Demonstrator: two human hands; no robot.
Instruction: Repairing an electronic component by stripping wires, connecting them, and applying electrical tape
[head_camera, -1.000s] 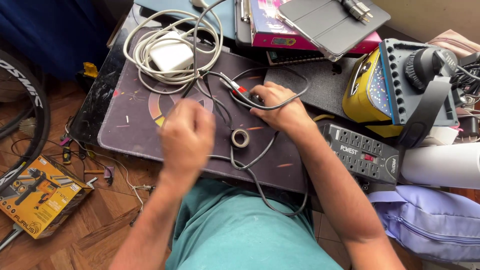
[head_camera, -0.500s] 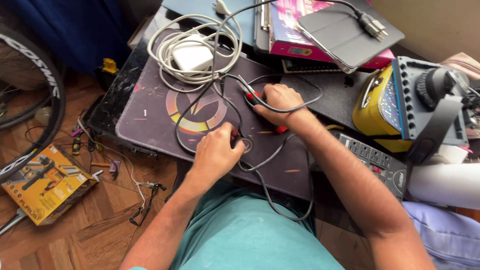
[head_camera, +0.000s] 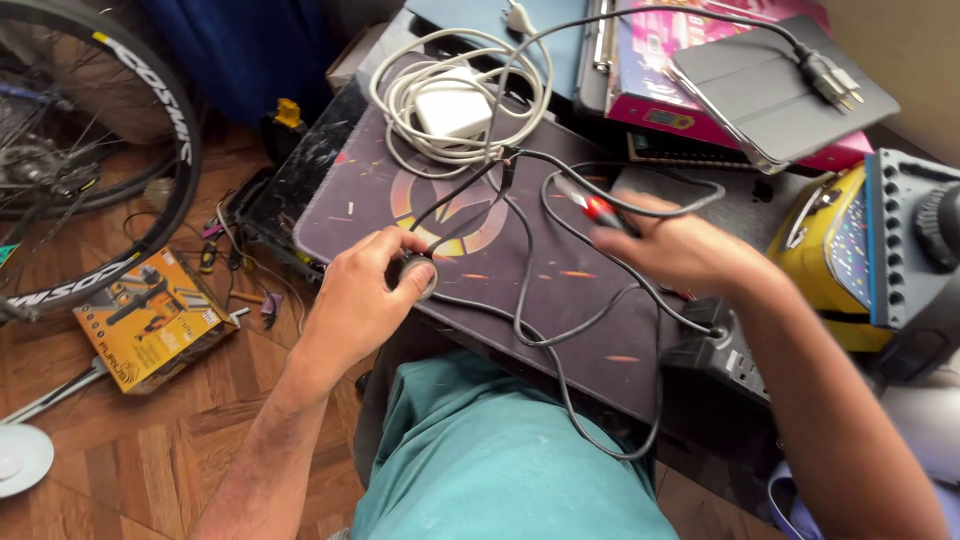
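Black tape is under your fingers now: your left hand (head_camera: 360, 300) has come down from mid-air a second ago and settled on the little roll of electrical tape (head_camera: 418, 276), thumb and fingers curled and closed around its rim, pinning it flat on the purple mat (head_camera: 560, 300) near the mat's front edge. Half a second back you were only reaching it; now the grip looks firm, so the roll appears ready to lift or unwind. Your right hand (head_camera: 680, 250) has slid a touch rightward and its fingers are wrapped shut on a red-handled tool (head_camera: 598, 210), the slim metal tip poking out toward the upper left; how tightly the hidden fingers press, I cannot tell. Between your two hands the dark grey cable (head_camera: 530, 290) loops loosely across the mat, rubbery and round, one end running to the black power strip (head_camera: 720, 350) by your right wrist. Farther up sits a smooth white power adapter (head_camera: 452, 105) ringed by its pale coiled cord. The mat itself is matte, scuffed, with an orange emblem. Off to the left on the wooden parquet lies a glossy orange cardboard box (head_camera: 150, 320), beside a bicycle wheel (head_camera: 110, 160) with thin spokes and a black rim.
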